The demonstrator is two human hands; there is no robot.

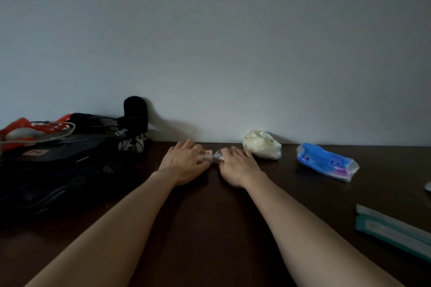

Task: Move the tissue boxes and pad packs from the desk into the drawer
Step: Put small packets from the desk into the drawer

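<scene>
Both hands on small packs at the desk's far edge.
The left hand [184, 162] and right hand [238, 166] each curl over a small pale pack [211, 156] on the desk [210, 216]. Right of them lie a cream pack [261, 147], a blue pack [326, 162] and, nearer, a teal box [394, 228].

Dark, faintly glossy wood desk [210, 228]; crinkled shiny plastic on the blue pad pack [326, 162]; matt painted wall [233, 42].
</scene>
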